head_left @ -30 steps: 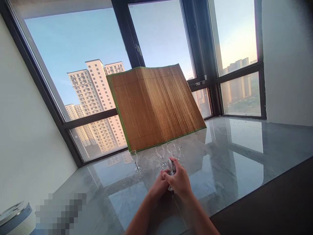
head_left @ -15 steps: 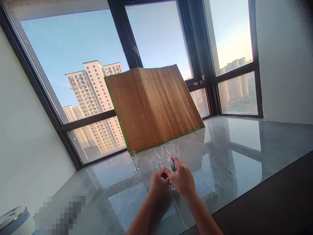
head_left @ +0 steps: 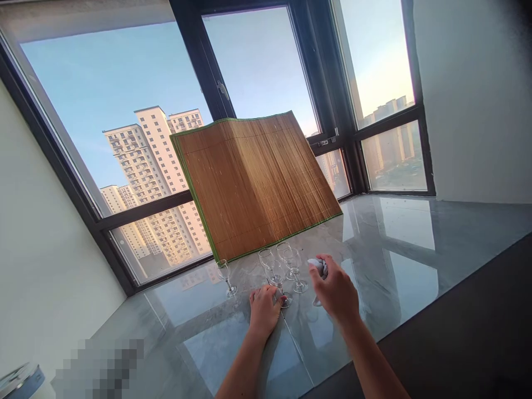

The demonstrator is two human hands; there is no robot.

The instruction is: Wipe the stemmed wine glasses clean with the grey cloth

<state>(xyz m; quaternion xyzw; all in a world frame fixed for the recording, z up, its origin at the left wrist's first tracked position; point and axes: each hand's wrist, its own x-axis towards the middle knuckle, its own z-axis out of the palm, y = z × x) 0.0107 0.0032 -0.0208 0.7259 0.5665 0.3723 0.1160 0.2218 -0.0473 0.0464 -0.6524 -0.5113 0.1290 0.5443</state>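
Note:
Several small stemmed glasses stand on the glossy grey marble counter [head_left: 399, 260]. One glass [head_left: 225, 275] stands apart to the left, and the others cluster in front of a bamboo mat [head_left: 253, 183]. My left hand [head_left: 263, 311] rests on the counter with its fingers curled at the foot of the nearest glass [head_left: 276, 279], which stands upright. My right hand [head_left: 336, 289] hovers just right of the cluster, closed on a small crumpled grey cloth [head_left: 318, 265]. Another glass [head_left: 293, 266] stands between the two hands.
The bamboo mat leans upright against the black-framed windows [head_left: 199, 66], with tower blocks outside. White walls close in on the left and right. A round white container with a lid [head_left: 20, 379] sits at the bottom left. The counter's dark front edge [head_left: 457, 332] runs along the right.
The glass held between both hands has been set down on the counter. My right hand has pulled away to the right with the cloth. The view has shifted slightly right.

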